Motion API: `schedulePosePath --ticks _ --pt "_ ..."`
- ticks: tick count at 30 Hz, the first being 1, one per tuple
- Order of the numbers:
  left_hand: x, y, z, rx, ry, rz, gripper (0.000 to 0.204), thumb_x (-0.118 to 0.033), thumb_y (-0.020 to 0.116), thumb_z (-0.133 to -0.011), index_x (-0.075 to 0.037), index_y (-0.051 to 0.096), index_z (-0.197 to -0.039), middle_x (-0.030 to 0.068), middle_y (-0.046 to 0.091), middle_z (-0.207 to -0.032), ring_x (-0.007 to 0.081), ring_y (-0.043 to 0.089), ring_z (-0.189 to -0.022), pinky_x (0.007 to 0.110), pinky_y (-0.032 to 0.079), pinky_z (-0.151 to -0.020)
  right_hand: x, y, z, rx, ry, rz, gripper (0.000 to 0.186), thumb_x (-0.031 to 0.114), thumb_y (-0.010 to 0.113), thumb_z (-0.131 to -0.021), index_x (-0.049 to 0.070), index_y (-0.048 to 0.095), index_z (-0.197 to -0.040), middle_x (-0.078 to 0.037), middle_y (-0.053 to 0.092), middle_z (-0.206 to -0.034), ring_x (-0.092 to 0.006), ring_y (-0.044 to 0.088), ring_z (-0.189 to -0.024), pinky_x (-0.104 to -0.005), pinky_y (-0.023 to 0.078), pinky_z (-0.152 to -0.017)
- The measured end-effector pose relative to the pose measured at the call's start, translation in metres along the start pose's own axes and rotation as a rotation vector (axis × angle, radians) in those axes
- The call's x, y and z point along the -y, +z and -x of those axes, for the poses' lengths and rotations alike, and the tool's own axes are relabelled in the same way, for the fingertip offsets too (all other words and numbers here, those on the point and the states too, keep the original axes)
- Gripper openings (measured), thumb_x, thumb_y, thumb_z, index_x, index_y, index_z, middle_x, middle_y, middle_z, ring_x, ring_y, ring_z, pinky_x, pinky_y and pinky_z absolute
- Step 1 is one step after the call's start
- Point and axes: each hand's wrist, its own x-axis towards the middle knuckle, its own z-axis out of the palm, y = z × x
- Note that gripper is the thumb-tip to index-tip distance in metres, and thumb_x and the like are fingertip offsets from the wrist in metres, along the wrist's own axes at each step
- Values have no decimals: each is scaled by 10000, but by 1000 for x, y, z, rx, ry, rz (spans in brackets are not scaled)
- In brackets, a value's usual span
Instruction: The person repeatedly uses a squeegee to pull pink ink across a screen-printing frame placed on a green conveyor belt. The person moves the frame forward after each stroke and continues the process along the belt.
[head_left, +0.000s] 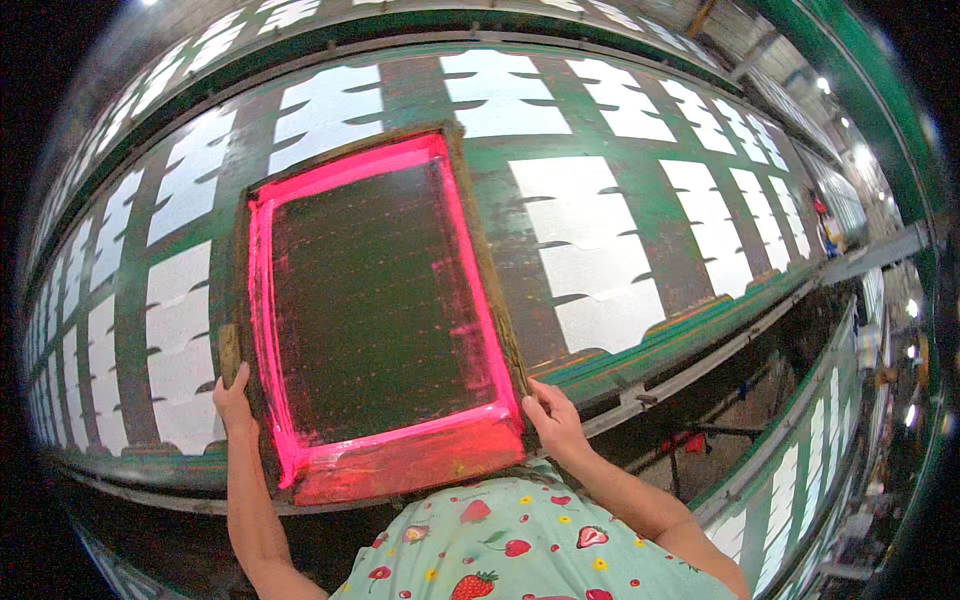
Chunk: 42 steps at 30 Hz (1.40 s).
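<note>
A large rectangular printing screen, with a dark mesh, bright pink ink along its inner borders and a pinkish-red band at the near end, lies at a slant over a long green table. My left hand is closed on a worn wooden piece at the screen's left side. My right hand grips the right edge of the screen's frame near its lower corner. White cut fabric panels with notched edges lie in rows on the table, left, right and beyond the screen.
A metal rail runs along the table's near edge. At the lower right is another long table with white panels. Further rows of panels line a table beyond the far rail. A green beam arches at the upper right, and small lamps glow behind it.
</note>
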Motion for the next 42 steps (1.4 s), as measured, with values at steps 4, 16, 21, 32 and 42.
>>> schedulePosePath --ticks 4,16,21,32,42 --pt "-9 24 11 -10 84 -52 569 -259 889 -962 49 686 -1396 121 737 -1306 278 677 -1190 437 539 -1039 -8 -28 -16 -89 -21 16 466 314 680 -1094 -11 699 -1429 -168 714 -1137 -275 686 -1084 -393 539 -983" --pt "-48 252 162 -3 158 174 314 -102 869 -961 14 751 -1228 56 771 -1107 206 725 -950 378 573 -859 -105 -223 -94 -253 19 -3 435 298 721 -1074 23 726 -1411 -159 732 -1096 -266 689 -978 -398 558 -918" --pt "-30 346 228 -13 174 121 335 -99 889 -933 30 763 -1215 70 780 -1100 202 718 -936 375 570 -855 -166 -317 -120 -293 86 58 443 304 731 -1062 21 730 -1402 -184 757 -1189 -280 716 -1045 -402 562 -959" --pt "-25 446 308 0 163 155 345 -102 884 -937 26 750 -1227 65 771 -1127 192 707 -983 356 562 -901 -223 -427 -140 -264 152 1 423 242 712 -1069 5 721 -1419 -176 759 -1265 -271 723 -1089 -402 567 -990" --pt "-9 446 297 9 157 85 341 -127 879 -944 25 739 -1216 80 771 -1109 206 704 -968 376 555 -899 -163 -428 -109 -287 -277 545 466 218 781 -965 72 724 -1404 -180 727 -1266 -374 702 -1200 -485 551 -1057"
